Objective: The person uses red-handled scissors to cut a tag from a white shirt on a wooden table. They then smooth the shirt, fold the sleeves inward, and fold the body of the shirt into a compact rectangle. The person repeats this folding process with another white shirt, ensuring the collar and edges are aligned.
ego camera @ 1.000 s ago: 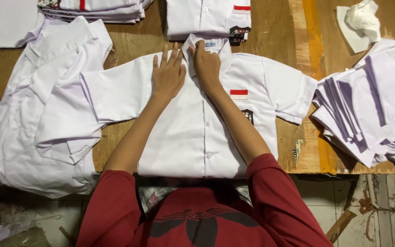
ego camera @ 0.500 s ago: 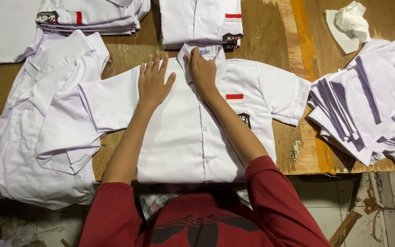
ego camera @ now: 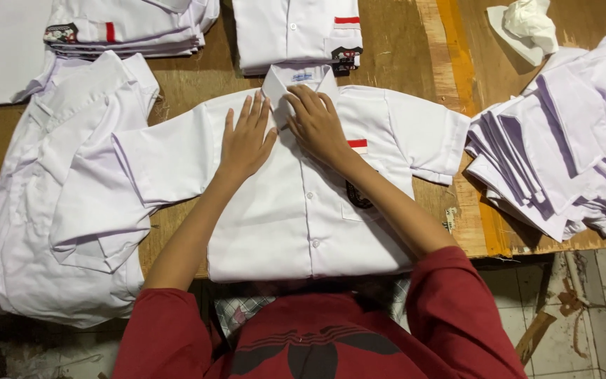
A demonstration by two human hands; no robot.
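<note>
Wooden and worn, with an orange stripe down its right part, the workbench (ego camera: 450, 42) carries everything you are handling. Spread flat across its middle, front up and buttoned, lies the white short-sleeved uniform shirt (ego camera: 296, 210), both sleeves out to the sides, with a red-and-white patch and a dark badge on its chest pocket.

Your left hand (ego camera: 245, 137) rests palm down on the shirt just left of the placket, fingers spread and released, gripping nothing. Your right hand (ego camera: 317, 123) sits at the base of the shirt's collar (ego camera: 296, 76), fingers curled loosely and pressing the cloth there; whether they pinch a fold I cannot tell. Compared with half a second ago, your left hand has drawn in beside the right, and both now press the upper chest close together, so the collar area looks flattened and squared.

Just beyond the collar lies a folded white shirt (ego camera: 292, 31), with a stack of folded shirts (ego camera: 135, 31) to its left. Loose white shirts (ego camera: 50, 210) pile at your left, a fanned heap of white garments (ego camera: 562, 147) at your right, and crumpled white paper (ego camera: 527, 24) lies beyond it.
</note>
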